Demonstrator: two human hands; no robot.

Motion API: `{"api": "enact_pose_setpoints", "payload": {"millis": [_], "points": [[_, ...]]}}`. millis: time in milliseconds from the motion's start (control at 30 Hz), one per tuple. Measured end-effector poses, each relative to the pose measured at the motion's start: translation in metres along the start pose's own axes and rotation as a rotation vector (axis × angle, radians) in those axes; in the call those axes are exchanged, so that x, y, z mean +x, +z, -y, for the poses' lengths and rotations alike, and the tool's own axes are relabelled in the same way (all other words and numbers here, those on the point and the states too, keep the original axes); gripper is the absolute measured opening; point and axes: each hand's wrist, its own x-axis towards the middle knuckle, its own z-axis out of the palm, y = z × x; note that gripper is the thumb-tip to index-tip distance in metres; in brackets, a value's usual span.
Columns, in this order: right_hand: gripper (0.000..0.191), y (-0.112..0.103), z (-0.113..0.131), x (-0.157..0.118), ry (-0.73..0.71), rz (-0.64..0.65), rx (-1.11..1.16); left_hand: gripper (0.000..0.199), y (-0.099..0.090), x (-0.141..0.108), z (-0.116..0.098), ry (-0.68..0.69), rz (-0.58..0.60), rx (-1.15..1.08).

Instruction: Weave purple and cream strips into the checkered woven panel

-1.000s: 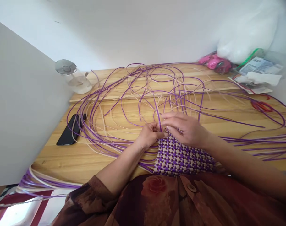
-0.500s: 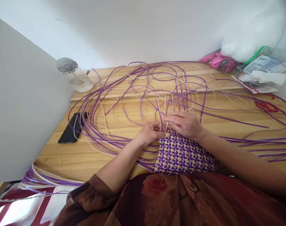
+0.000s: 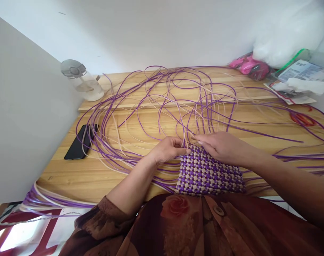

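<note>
A purple and beige woven piece (image 3: 207,174) lies at the table's front edge, close to my body. Long purple and beige strands spread out from its sides and far edge. My left hand (image 3: 171,150) pinches the far left corner of the weave, its thumb on top, with strands rising beside the fingers. At the far edge, my right hand (image 3: 218,145) has its fingertips pressed together around a beige strand (image 3: 186,138). Its palm hovers over or rests on the weave's upper right part; which one is unclear.
A black phone (image 3: 80,142) lies at the left under some strands. Behind it stands a clear bottle (image 3: 88,87) with a grey lid. Pink bundles (image 3: 250,67), papers (image 3: 303,71) and a red cord (image 3: 303,119) are at the right. More strands (image 3: 57,202) hang at the left edge.
My right hand has shifted slightly right and turned flatter, its fingers pointing left. The beige strand now bends in a loop by the fingertips. My left hand has barely moved.
</note>
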Motion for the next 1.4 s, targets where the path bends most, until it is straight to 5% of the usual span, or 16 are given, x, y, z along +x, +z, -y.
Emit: {"api": "enact_pose_setpoints", "payload": {"millis": [100,200,333,600,700,833,900,1033,1233,1400], "points": [[0.031,-0.006,0.009,-0.003,0.058,0.117,0.194,0.029,0.006,0.001,0.002,-0.009,-0.048,-0.139],[0.030,-0.009,0.020,-0.004,0.272,0.277,0.563,0.033,0.012,0.002,0.002,-0.038,-0.118,-0.229],[0.043,-0.006,0.033,-0.003,0.515,0.305,0.967,0.038,0.015,0.001,0.001,-0.060,-0.119,-0.280],[0.059,0.003,0.049,-0.003,0.536,0.309,1.137,0.038,0.026,0.005,0.009,-0.040,-0.282,-0.273],[0.050,-0.002,0.042,-0.005,0.393,0.292,0.889,0.035,0.029,0.006,0.011,-0.046,-0.320,-0.289],[0.028,-0.010,0.013,0.012,0.049,-0.159,0.283,0.036,0.030,0.005,0.010,-0.048,-0.310,-0.320],[0.027,-0.007,-0.003,0.026,-0.138,-0.269,0.151,0.035,0.030,0.005,0.009,-0.040,-0.310,-0.313],[0.027,0.007,-0.022,0.043,-0.363,-0.283,0.078,0.032,0.031,0.005,0.010,-0.019,-0.320,-0.305],[0.029,0.014,-0.022,0.038,-0.486,-0.351,-0.068,0.036,0.029,0.008,0.014,-0.018,-0.296,-0.363],[0.027,0.006,-0.019,0.043,-0.604,-0.251,-0.191,0.035,0.028,0.009,0.014,0.019,-0.262,-0.377]]}}
